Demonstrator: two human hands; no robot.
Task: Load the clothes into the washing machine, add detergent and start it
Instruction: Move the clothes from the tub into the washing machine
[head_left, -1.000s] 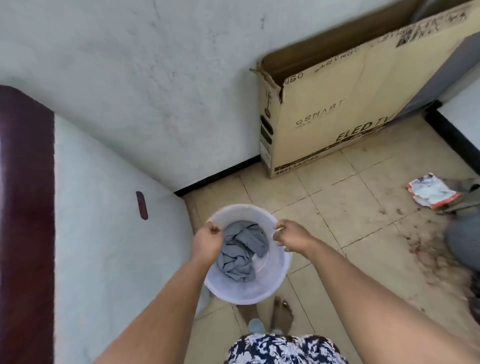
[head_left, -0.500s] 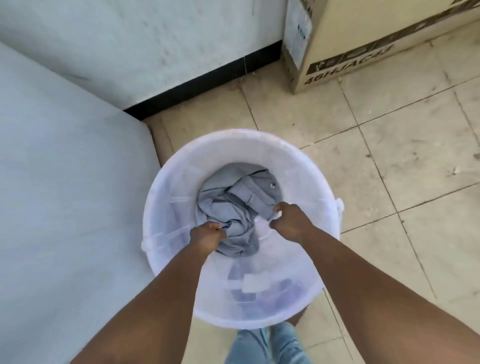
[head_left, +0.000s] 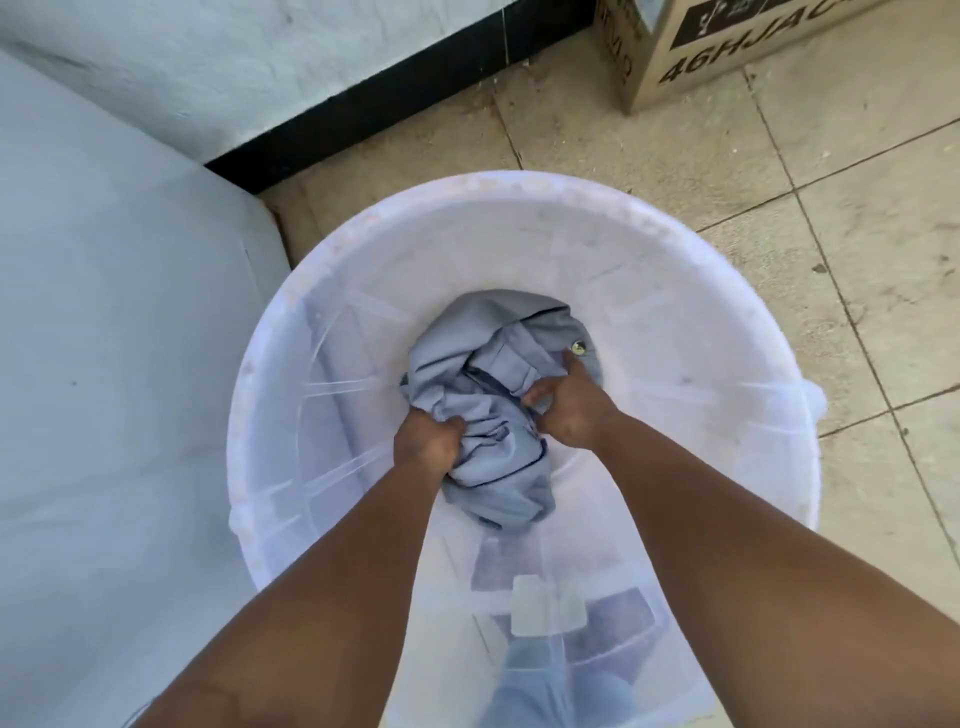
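A translucent white plastic bucket (head_left: 675, 291) stands on the tiled floor and fills most of the view. At its bottom lies a crumpled grey-blue garment (head_left: 498, 467) with a metal button. Both my arms reach down inside the bucket. My left hand (head_left: 426, 441) is closed on the garment's left side. My right hand (head_left: 566, 410) grips the cloth on the right, its index finger stretched toward the button. The washing machine is not clearly identifiable in view.
A pale flat surface (head_left: 119, 364) borders the bucket on the left. A white wall with a black skirting (head_left: 363, 104) runs behind. A cardboard box (head_left: 701, 47) stands at the top right on the beige floor tiles (head_left: 857, 208).
My head has come down much closer to the bucket. Both hands left the rim, went inside and closed on the grey-blue garment.
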